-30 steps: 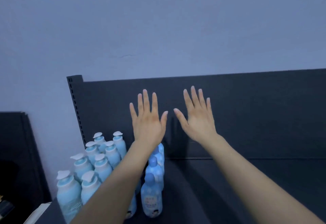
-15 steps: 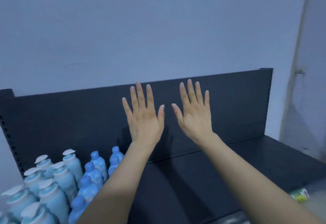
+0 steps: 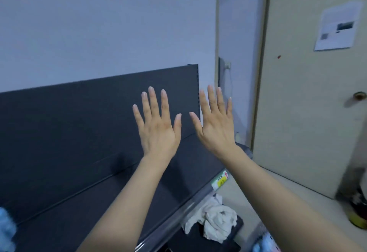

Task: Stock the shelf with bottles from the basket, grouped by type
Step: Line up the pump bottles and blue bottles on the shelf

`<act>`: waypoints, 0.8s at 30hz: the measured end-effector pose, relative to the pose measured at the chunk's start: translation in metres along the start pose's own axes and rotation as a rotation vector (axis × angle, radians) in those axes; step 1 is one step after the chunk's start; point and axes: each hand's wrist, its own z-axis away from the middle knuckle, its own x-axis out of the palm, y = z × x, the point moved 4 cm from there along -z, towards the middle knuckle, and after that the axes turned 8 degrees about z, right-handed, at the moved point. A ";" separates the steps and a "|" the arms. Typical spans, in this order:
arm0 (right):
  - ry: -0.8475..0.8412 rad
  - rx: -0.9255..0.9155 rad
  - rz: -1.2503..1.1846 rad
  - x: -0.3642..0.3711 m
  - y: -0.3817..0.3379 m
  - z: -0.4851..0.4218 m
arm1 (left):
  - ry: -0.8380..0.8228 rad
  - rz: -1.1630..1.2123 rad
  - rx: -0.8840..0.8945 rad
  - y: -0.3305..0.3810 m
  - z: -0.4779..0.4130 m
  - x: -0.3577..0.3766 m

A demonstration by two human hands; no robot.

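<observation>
Both my hands are raised in front of me with fingers spread straight, holding nothing. My left hand [image 3: 156, 124] is over the dark shelf [image 3: 79, 188] and its back panel. My right hand [image 3: 215, 122] is beside it, past the shelf's right end. A blurred light-blue bottle [image 3: 6, 230] shows at the shelf's far left edge. At the bottom right, under my right forearm, blurred blue and pink items [image 3: 265, 243] show; I cannot tell if they are bottles in the basket.
A price-tag rail with a green-yellow label [image 3: 220, 181] runs along the shelf's front edge. A crumpled white cloth [image 3: 216, 220] lies on a lower shelf. A beige door [image 3: 309, 92] with a knob [image 3: 360, 95] and a paper notice [image 3: 337, 26] stands on the right.
The view has swung to the right: the rows of blue bottles slid out at the left, and the shelf's right end and the door came in. Both hands stay raised and spread.
</observation>
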 end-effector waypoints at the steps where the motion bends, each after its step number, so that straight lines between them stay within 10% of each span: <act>1: -0.004 0.012 0.025 0.003 0.021 0.002 | -0.012 0.016 0.014 0.018 0.001 0.013; 24: -0.439 0.218 0.081 0.178 0.369 0.196 | -0.541 0.299 0.165 0.284 0.180 0.319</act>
